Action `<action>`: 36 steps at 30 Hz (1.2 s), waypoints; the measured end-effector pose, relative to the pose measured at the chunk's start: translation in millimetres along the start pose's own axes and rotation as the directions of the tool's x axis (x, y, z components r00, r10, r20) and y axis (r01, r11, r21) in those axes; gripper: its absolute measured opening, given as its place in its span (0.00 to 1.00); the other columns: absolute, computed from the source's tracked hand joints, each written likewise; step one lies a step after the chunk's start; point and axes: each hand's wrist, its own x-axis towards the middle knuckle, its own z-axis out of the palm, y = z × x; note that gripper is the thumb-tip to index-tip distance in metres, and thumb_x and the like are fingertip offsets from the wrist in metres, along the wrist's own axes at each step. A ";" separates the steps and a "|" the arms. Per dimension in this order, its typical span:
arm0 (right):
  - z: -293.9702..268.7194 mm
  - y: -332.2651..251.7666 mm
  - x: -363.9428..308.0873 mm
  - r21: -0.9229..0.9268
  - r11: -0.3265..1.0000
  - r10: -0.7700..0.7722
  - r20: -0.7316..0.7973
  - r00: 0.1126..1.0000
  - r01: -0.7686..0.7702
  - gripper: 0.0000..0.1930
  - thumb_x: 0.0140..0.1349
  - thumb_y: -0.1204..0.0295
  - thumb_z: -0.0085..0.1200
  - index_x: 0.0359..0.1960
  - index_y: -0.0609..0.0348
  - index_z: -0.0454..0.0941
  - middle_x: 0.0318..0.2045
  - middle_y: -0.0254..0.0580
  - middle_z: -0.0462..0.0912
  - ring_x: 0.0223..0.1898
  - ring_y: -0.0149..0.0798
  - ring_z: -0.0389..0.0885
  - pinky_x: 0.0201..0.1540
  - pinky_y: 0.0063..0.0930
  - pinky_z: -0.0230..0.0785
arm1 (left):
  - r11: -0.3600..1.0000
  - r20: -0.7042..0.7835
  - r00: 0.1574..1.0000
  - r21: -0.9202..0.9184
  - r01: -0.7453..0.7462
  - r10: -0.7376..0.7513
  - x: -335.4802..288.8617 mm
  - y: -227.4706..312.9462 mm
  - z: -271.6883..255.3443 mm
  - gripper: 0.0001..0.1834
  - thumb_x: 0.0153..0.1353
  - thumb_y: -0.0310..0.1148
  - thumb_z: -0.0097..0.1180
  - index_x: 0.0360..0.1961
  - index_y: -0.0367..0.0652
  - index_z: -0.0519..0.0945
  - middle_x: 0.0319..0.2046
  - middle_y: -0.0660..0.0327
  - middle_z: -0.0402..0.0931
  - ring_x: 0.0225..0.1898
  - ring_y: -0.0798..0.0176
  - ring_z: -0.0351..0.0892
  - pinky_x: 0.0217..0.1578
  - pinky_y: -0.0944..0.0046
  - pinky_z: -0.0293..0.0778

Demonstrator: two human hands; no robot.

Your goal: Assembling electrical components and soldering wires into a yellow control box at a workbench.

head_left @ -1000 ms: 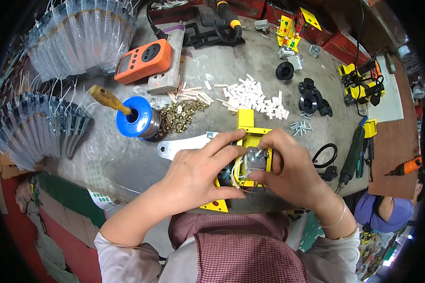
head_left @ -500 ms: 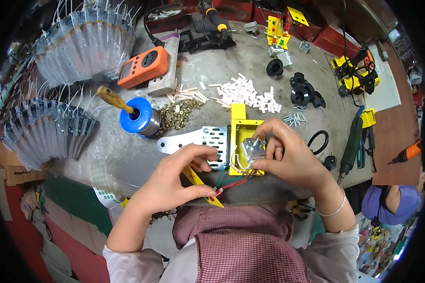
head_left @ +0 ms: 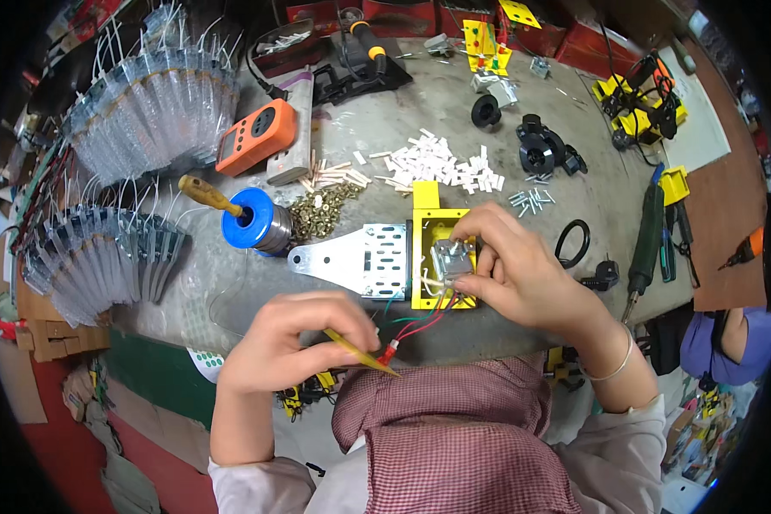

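Note:
My left hand [head_left: 304, 338] pinches a thin yellow cover plate [head_left: 358, 352] near the table's front edge, its face turned nearly edge-on. A red indicator light [head_left: 389, 351] sits on the plate, and red and green wires [head_left: 415, 323] run from there to a yellow metal box [head_left: 417, 274]. Inside the box's open top, a silver square metal component [head_left: 453, 258] with white leads is gripped between thumb and fingers of my right hand [head_left: 522, 278]. A silver perforated bracket [head_left: 338, 255] lies against the box's left side. The component's underside is hidden.
A blue solder spool [head_left: 253, 218] with a wooden-handled tool in it stands left, beside brass nuts [head_left: 324, 210]. Behind the box lie white sleeves [head_left: 441, 163]; screws [head_left: 533, 201] and a soldering iron [head_left: 645, 240] are to the right. An orange meter [head_left: 255, 137] is farther back.
The cover plate has turned more edge-on as my left hand tilts and shifts. My right hand has brought the silver component slightly deeper into the box. The whole view has shifted a little.

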 end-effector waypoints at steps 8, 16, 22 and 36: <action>0.4 7.1 -2.2 -0.114 0.993 -0.038 0.015 0.999 0.040 0.19 0.58 0.74 0.59 0.50 0.55 0.69 0.46 0.43 0.71 0.37 0.49 0.81 0.39 0.44 0.71 | 0.908 -0.250 0.922 -0.374 0.191 -0.297 59.8 -13.2 20.8 0.10 0.69 0.32 0.55 0.45 0.40 0.70 0.37 0.66 0.75 0.37 0.76 0.73 0.39 0.73 0.71; 6.9 14.5 -1.1 -0.122 0.993 -0.010 0.003 1.000 0.010 0.24 0.52 0.75 0.63 0.50 0.57 0.67 0.47 0.47 0.74 0.43 0.57 0.80 0.43 0.49 0.74 | 0.929 -0.361 0.902 -0.358 0.100 -0.236 108.4 24.7 38.4 0.15 0.69 0.32 0.53 0.53 0.41 0.68 0.35 0.65 0.76 0.33 0.75 0.76 0.36 0.73 0.72; 8.8 23.7 -3.1 -0.057 0.998 0.005 -0.058 0.998 -0.008 0.27 0.54 0.70 0.65 0.51 0.58 0.63 0.43 0.50 0.78 0.43 0.57 0.80 0.43 0.48 0.73 | 0.920 -0.265 0.908 -0.314 0.236 -0.324 116.2 9.9 44.6 0.30 0.60 0.24 0.57 0.63 0.40 0.62 0.41 0.60 0.73 0.41 0.71 0.74 0.42 0.71 0.71; 7.2 29.3 -2.1 0.012 0.999 -0.051 -0.035 0.998 0.051 0.22 0.52 0.70 0.65 0.47 0.55 0.68 0.41 0.40 0.74 0.31 0.48 0.82 0.30 0.39 0.76 | 0.876 -0.174 0.859 -0.096 0.473 -0.482 71.6 21.0 46.7 0.31 0.52 0.19 0.67 0.57 0.36 0.68 0.34 0.57 0.83 0.39 0.65 0.83 0.43 0.65 0.78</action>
